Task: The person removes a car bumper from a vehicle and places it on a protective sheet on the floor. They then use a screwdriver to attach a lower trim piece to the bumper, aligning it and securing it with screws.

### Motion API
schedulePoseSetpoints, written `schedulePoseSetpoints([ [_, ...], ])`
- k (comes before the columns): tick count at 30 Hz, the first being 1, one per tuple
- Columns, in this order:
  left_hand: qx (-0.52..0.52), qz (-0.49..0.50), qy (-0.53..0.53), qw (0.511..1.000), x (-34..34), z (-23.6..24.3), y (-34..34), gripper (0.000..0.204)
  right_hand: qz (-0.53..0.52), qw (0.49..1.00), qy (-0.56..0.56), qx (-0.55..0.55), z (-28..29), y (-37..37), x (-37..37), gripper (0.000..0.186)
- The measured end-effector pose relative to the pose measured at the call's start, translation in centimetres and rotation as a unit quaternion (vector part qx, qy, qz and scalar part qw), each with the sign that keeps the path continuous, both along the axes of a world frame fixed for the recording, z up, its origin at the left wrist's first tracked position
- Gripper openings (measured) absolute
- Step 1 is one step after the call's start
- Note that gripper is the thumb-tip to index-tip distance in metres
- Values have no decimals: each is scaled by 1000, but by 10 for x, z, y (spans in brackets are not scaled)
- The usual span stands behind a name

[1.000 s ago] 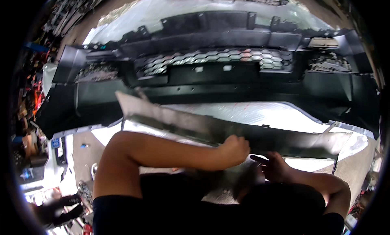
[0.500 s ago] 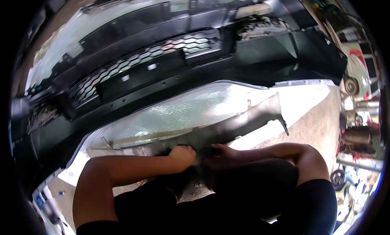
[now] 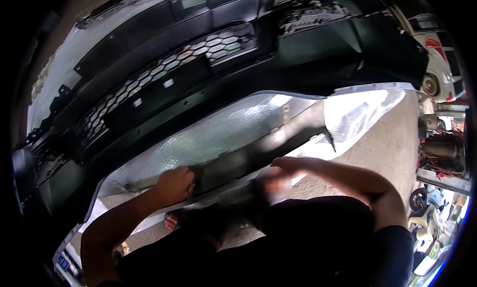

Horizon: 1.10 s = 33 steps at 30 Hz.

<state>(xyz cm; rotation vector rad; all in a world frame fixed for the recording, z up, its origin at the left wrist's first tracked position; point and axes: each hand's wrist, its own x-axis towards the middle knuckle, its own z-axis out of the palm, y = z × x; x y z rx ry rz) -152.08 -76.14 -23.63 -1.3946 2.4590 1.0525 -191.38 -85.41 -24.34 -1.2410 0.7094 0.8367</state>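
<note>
A long, slightly curved grey-and-black trim panel (image 3: 248, 160) lies slantwise in front of me, its right end higher in view and ending in a thin dark prong. My left hand (image 3: 176, 186) is closed at its near edge, left of the middle, with the fingertips partly hidden. Motion smears my right hand (image 3: 279, 181), which is beside the panel's near edge, right of the middle; whether it holds anything is unclear. Beyond the panel is a large black car bumper (image 3: 198, 101) with a honeycomb grille (image 3: 169, 63).
Shiny translucent wrapping sheet (image 3: 218, 125) lies under the panel and bumper. Bare ground (image 3: 382, 143) shows at the right. A white car (image 3: 437, 68) stands farther right, with a cluttered heap of parts (image 3: 442, 153) nearer. Part of a foot (image 3: 171, 221) shows below my left hand.
My hands have moved apart: the left went left along the panel's near edge, the right a little to the right. The whole view has shifted slightly.
</note>
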Motion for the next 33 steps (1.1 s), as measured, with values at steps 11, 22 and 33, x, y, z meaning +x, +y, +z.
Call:
schedulePoseSetpoints([
  [11,-389,483,-153,769,180,101,132,13,-215,788,-52,-575,44,-97,-24,25],
  [22,-273,405,-216,845,129,46,112,52,120,630,-104,-760,-16,-111,51,70],
  [33,-229,286,-235,900,94,-43,-9,43,212,608,3,-765,-32,-143,94,6],
])
